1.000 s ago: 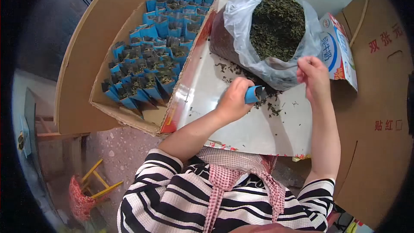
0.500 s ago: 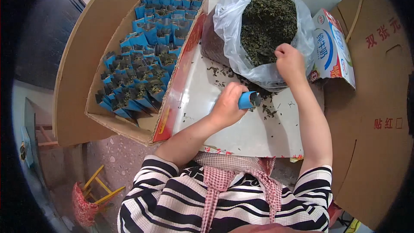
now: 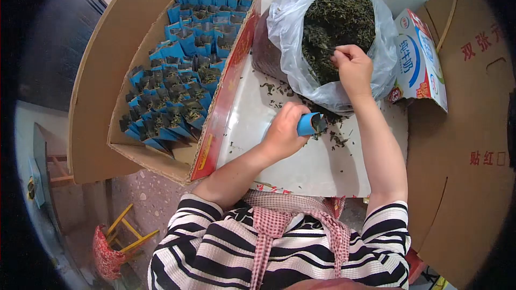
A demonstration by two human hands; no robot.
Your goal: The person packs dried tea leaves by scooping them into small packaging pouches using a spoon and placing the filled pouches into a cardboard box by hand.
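Observation:
My left hand (image 3: 286,128) is closed around a small blue packet (image 3: 306,125), whose open, dark-lined mouth points to the right above the table. My right hand (image 3: 355,70) is over the near right part of a clear plastic bag (image 3: 293,16) of dried green leaves (image 3: 341,11), which look like tea. Its fingers pinch a thin, dark, spoon-like tool (image 3: 329,49); the far end blends into the leaves, so its shape is unclear. Loose leaves (image 3: 338,140) lie on the table between the bag and the packet.
A cardboard box (image 3: 207,147) on the left holds many upright blue packets (image 3: 185,43) with leaves in their tops. Right of the bag stands a milk carton box (image 3: 422,59), beside large brown cardboard (image 3: 457,193). The white tabletop (image 3: 301,174) is underneath. A yellow-legged stool (image 3: 126,231) stands lower left.
My right hand has moved a little up and left over the leaves, and the thin tool now shows at its fingertips. My left hand and the blue packet have stayed nearly still.

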